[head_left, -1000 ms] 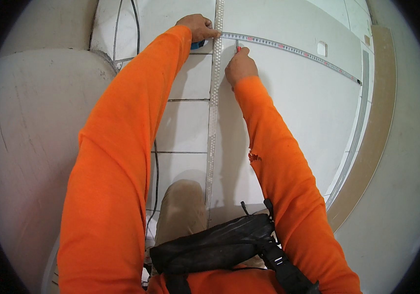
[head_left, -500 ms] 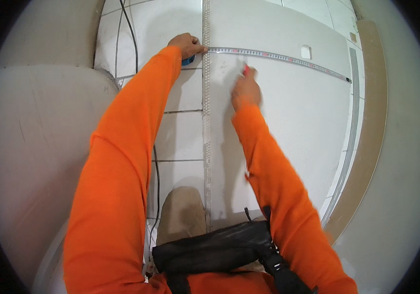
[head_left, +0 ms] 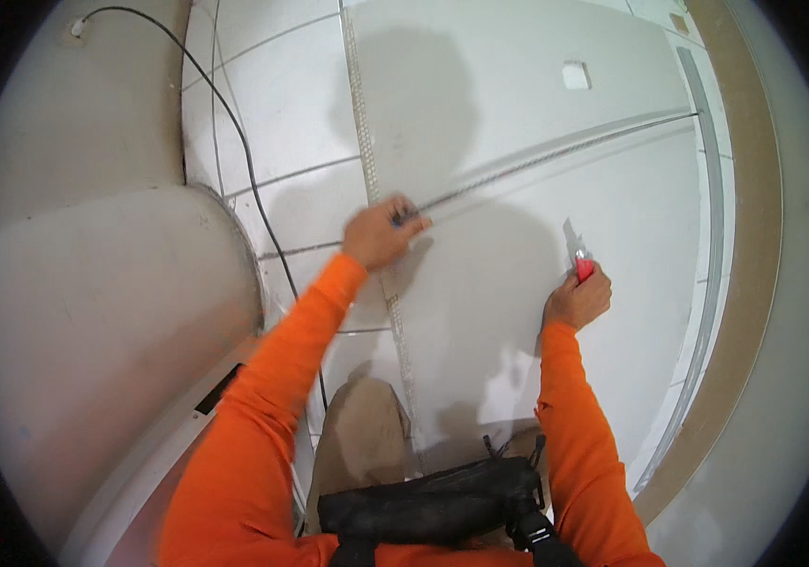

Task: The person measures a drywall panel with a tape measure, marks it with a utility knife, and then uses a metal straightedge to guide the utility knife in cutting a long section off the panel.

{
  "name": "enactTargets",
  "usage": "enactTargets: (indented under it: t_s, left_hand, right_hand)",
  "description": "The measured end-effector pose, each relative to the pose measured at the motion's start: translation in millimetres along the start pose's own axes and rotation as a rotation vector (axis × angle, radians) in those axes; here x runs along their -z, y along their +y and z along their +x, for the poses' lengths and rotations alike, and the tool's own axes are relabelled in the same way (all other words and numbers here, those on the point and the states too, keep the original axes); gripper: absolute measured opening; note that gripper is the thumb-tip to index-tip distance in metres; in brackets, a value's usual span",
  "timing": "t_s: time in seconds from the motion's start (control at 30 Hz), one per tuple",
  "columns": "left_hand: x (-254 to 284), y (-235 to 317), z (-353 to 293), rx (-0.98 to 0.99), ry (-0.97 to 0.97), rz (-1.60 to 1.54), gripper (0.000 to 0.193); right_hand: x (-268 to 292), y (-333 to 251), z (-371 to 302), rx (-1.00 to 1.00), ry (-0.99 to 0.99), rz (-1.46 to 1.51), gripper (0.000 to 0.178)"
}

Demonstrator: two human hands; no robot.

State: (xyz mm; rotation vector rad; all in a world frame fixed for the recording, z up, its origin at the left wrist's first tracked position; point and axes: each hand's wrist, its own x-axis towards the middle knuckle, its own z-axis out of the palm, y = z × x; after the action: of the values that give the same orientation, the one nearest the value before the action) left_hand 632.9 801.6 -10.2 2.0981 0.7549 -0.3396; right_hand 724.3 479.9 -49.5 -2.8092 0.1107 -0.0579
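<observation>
1. Wears a black waist bag [head_left: 423, 506] at bottom centre, with a beige trouser leg [head_left: 362, 435] just above it, to the left.
2. Grips a red-handled utility knife [head_left: 585, 268] in the right hand [head_left: 578, 299], right of centre, with the blade bared toward the top of the frame. Could score the white board [head_left: 631, 189] by letting the tip dip, or cut fingers by crossing hands.
3. Holds a tape measure [head_left: 518, 169] in the left hand [head_left: 381, 232], left of centre, well apart from the right, with fingers curled round a mostly hidden, blurred case.
4. Stretches the tape ribbon over the board to the right of the frame, near a grey metal strip [head_left: 712, 189]. Looks nearly edge-on; could misread it through that twist, or free the far end by pulling askew and send it whipping back.
5. Could dent the perforated strip [head_left: 358, 99], upper centre-left, by pressing the left hand down.
6. Could snag the black cable [head_left: 236, 111], upper left, by shifting leftward.
</observation>
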Motion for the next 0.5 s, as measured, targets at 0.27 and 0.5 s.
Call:
enactTargets:
  t_s: [0.27, 0.5]
  left_hand:
    - [-17, -17, -46, 0.225, 0.502, -0.193, 0.044]
    - [-1, -109, -85, 0.316, 0.672, -0.088, 0.055]
  right_hand:
    - [-6, 13, -4, 0.128, 0.113, -0.001, 0.033]
    - [-3, 19, 0, 0.084, 0.043, 0.070, 0.029]
